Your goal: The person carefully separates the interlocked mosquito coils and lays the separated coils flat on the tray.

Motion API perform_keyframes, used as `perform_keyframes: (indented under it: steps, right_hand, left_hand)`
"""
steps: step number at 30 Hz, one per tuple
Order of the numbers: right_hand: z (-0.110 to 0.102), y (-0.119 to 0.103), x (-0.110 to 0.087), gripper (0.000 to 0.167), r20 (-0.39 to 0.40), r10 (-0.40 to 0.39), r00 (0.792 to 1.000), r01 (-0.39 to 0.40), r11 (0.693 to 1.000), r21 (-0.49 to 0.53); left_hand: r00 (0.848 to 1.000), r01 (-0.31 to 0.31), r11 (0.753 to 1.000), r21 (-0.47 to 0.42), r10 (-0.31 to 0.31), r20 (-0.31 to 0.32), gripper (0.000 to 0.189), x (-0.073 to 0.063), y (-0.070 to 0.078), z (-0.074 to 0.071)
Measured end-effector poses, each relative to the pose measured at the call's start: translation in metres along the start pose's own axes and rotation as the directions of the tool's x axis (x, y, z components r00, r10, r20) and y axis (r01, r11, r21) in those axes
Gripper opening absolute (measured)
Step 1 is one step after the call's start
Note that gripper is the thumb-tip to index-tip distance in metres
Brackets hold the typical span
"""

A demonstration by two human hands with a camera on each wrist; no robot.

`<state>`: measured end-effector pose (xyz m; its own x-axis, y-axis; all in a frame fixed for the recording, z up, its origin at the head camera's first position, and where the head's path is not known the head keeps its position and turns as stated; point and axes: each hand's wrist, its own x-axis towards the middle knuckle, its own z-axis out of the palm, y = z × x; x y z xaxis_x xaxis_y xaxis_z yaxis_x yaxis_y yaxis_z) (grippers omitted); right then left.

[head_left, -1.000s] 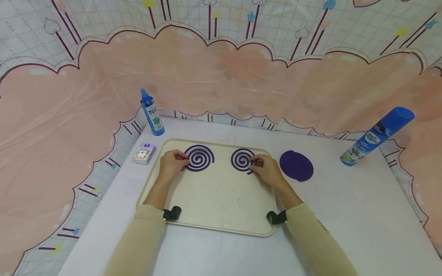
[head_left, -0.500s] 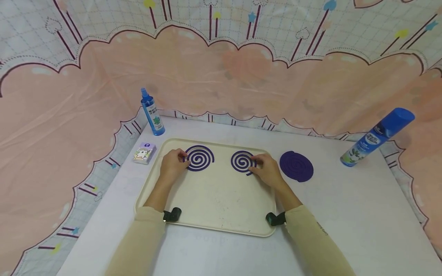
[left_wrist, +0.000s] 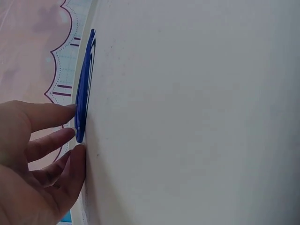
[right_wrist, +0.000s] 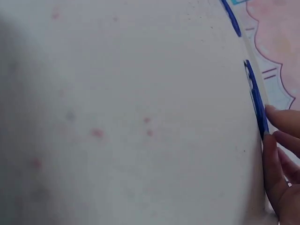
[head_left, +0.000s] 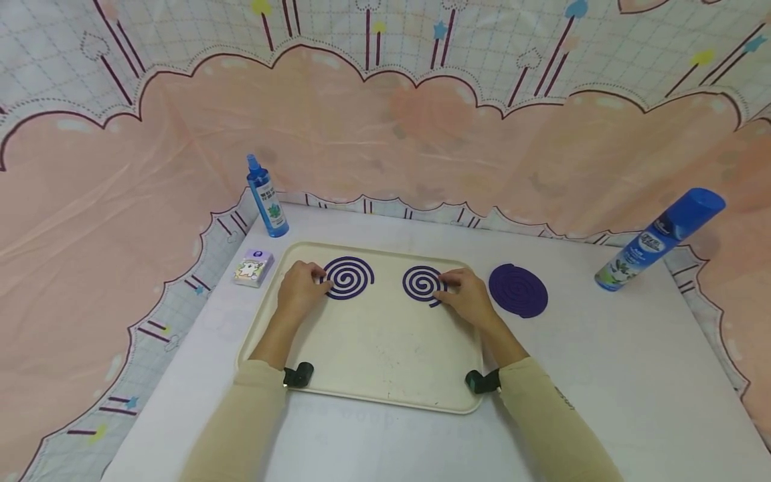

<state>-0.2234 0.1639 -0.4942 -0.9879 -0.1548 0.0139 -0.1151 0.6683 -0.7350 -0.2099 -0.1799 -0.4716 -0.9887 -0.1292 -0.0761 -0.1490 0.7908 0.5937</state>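
Note:
Two dark blue mosquito coils lie at the far side of the cream tray (head_left: 385, 348). At the left coil (head_left: 347, 278), my left hand (head_left: 299, 289) holds the near-left edge between thumb and fingertips. My right hand (head_left: 464, 294) holds the right edge of the other coil (head_left: 421, 284), thumb below and index finger above; this coil's loose outer end points toward the front. In the left wrist view the left coil (left_wrist: 84, 89) shows almost edge-on against the fingertips. The right wrist view shows the right coil (right_wrist: 257, 98) just as thin, thumb and index at its end.
To the tray's right lies a tightly wound disc of mosquito coil (head_left: 518, 290). A blue aerosol can (head_left: 656, 241) stands farther right. Back left are a blue spray bottle (head_left: 267, 197) and a small lilac box (head_left: 253, 268). A patterned cloth (head_left: 385, 134) hangs behind the table.
Both coils have shifted slightly toward the front and look flatter on the tray. The hands stay at the coils' outer edges, nearly still.

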Motion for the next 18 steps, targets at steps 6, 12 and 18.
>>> perform_keyframes:
  steps: [6,12,18]
  right_hand:
    - [-0.008,-0.003,-0.002,0.052,0.029,0.054,0.998,-0.056,0.992,0.111]
    - [-0.028,-0.010,-0.007,0.060,0.066,0.130,0.989,-0.141,0.969,0.201]
    - [-0.054,-0.009,-0.014,0.059,0.051,0.111,0.992,-0.117,0.985,0.128]
  left_hand:
    - [1.000,-0.006,1.000,0.008,0.006,0.021,0.034,0.002,0.005,-0.006]
    - [0.999,-0.012,0.999,0.050,0.010,0.052,0.040,0.003,0.017,-0.010]
    - [0.998,-0.043,0.999,0.030,0.042,0.049,0.041,0.002,0.039,-0.009]
